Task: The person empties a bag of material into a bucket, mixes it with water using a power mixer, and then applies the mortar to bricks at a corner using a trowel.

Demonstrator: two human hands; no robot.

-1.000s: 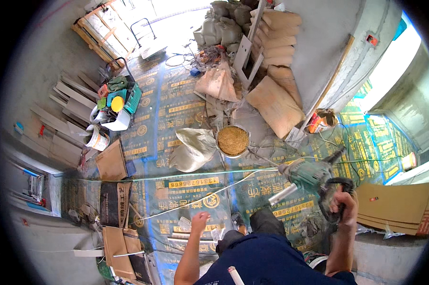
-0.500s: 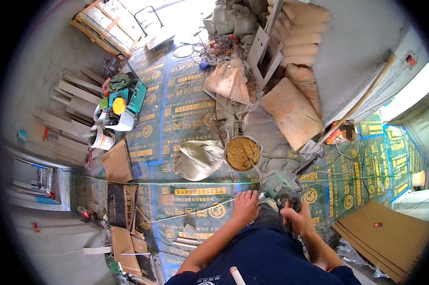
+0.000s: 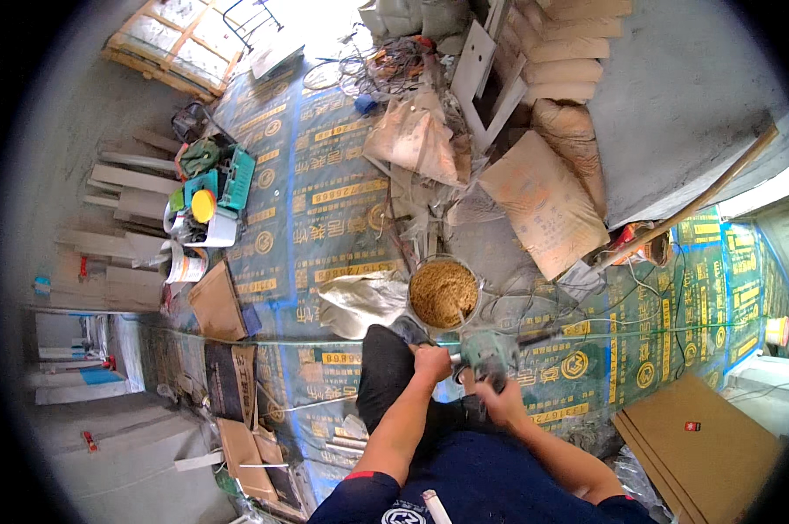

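A green handheld power mixer (image 3: 489, 354) is between my two hands, its shaft slanting into a round bucket (image 3: 412, 307) of coarse, sandy, yellow-brown mix (image 3: 442, 291). My right hand (image 3: 501, 403) is closed round the mixer's rear handle. On the other side, my left hand (image 3: 431, 361) is closed at the side handle, its fingers partly hidden. The shaft's lower end is buried in the mix. My left shoe (image 3: 409, 331) stands against the near side of the bucket, beside a crumpled whitish sack (image 3: 359, 301).
Paper sacks (image 3: 547, 201) lie beyond the bucket to the right. A wooden pole (image 3: 700, 188) leans right. Leftward are a teal crate (image 3: 238, 177) and a white-orange bucket (image 3: 187, 265). A thin cord (image 3: 569, 334) crosses the printed floor covering (image 3: 325, 236). Brown boards (image 3: 700, 445) lie near right.
My left hand has gone from open near my knee to closed at the mixer's side handle. The mixer has shifted slightly left and nearer. My left leg has come forward beside the bucket.
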